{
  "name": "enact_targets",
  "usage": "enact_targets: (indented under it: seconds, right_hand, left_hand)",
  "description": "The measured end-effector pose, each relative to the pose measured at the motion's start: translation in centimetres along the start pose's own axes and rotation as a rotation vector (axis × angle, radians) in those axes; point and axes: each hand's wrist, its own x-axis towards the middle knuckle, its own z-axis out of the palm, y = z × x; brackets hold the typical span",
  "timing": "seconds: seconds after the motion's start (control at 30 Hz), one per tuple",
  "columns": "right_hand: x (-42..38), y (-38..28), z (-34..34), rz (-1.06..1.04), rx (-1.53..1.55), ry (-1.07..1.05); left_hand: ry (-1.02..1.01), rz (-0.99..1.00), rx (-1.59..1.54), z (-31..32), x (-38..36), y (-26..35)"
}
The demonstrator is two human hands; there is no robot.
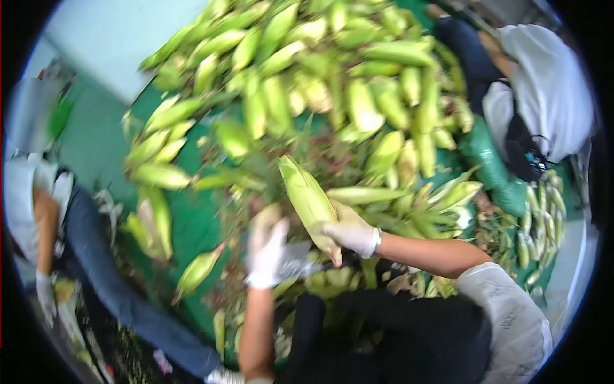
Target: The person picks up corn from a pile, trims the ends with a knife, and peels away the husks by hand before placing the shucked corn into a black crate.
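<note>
My right hand [353, 232], in a white glove, is closed around the lower part of an ear of corn [306, 195]. The ear is still in its green husk and tilts up to the left, its stalk end pointing down towards me. Just left of it is my left hand [267, 248], also gloved and smeared by motion, so its fingers cannot be made out. It appears apart from the ear. Below both hands lie several pale husks or ears [329, 281], partly hidden by my arms.
A large heap of husked-over corn [377, 83] covers the green floor [201, 221] ahead. One loose ear [199, 272] lies to the left. Co-workers sit on either side, one in jeans [115, 281], one in a white top [550, 83]. Bagged corn [543, 224] stands right.
</note>
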Motion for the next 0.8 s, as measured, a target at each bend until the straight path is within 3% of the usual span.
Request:
enact_targets:
  seconds: [0.03,0.07,0.1,0.13,0.17,0.2,0.23,0.27,0.33,0.37,0.4,0.43,0.47,0.5,0.53,0.6,0.67,0.8]
  right_hand:
    - [2.6,1.1,-3.3,-0.202,-0.138,0.171]
    - [2.7,-1.8,-5.8,-0.28,-0.291,0.395]
    - [5.6,-2.5,-10.3,-0.353,-0.088,0.365]
    - [6.4,-6.3,-12.0,-0.477,-0.19,0.711]
    - [7.8,-9.5,-17.0,-0.507,-0.561,0.762]
    - [10.6,-12.5,-21.6,-0.354,-0.632,0.718]
    - [13.4,-15.5,-26.2,-0.204,-0.713,0.662]
    - [16.8,-16.7,-30.9,-0.273,-0.733,0.694]
    - [12.8,-17.4,-21.1,-0.792,-0.663,0.929]
    - [10.9,-15.2,-17.4,-0.893,-0.63,0.593]
    - [9.1,-11.9,-13.6,-0.664,-0.859,0.496]
    - [8.7,-4.4,-10.9,-1.154,-1.266,0.153]
    - [3.2,-3.9,-2.6,-1.317,-1.4,0.065]
    - [3.6,5.5,-2.4,-0.842,-1.818,-0.256]
    - [0.7,6.7,0.7,-0.6,-1.184,-0.447]
    - [-1.8,9.8,2.4,-0.488,-1.626,-0.303]
    - [-1.1,13.6,1.2,-0.351,-1.724,-0.138]
    - [-2.3,11.9,-0.1,-0.389,-1.495,-0.15]
  left_hand:
    - [0.163,0.048,0.014,-1.8,-0.3,-1.7]
    - [0.292,0.047,0.054,-4.5,-1.2,-1.9]
    - [0.396,-0.006,0.295,-8.2,-2.3,-6.5]
    - [0.387,-0.008,0.439,-12.3,-3.9,-8.9]
    - [0.243,-0.233,0.798,-16.5,-4.3,-11.0]
    - [0.07,-0.498,1.154,-20.6,-7.4,-13.0]
    - [0.039,-0.557,1.122,-22.5,-9.4,-13.5]
    - [0.02,-0.617,1.092,-24.4,-9.7,-13.3]
    - [0.071,-0.68,1.071,-26.7,-10.9,-15.4]
    - [0.066,-0.709,1.092,-27.4,-11.7,-16.7]
    - [0.062,-0.72,1.106,-27.4,-11.5,-17.2]
    - [0.103,-0.755,1.117,-27.0,-10.9,-16.9]
    - [0.141,-0.789,1.125,-26.2,-10.5,-16.6]
    - [0.08,-0.693,1.217,-25.3,-10.6,-15.7]
    - [0.029,-0.661,1.164,-25.1,-10.8,-15.4]
    - [0.048,-0.594,0.531,-25.4,-12.7,-17.6]
    - [0.121,-0.606,-0.086,-23.0,-14.1,-14.3]
    - [0.225,-0.912,-0.494,-18.5,-16.3,-6.2]
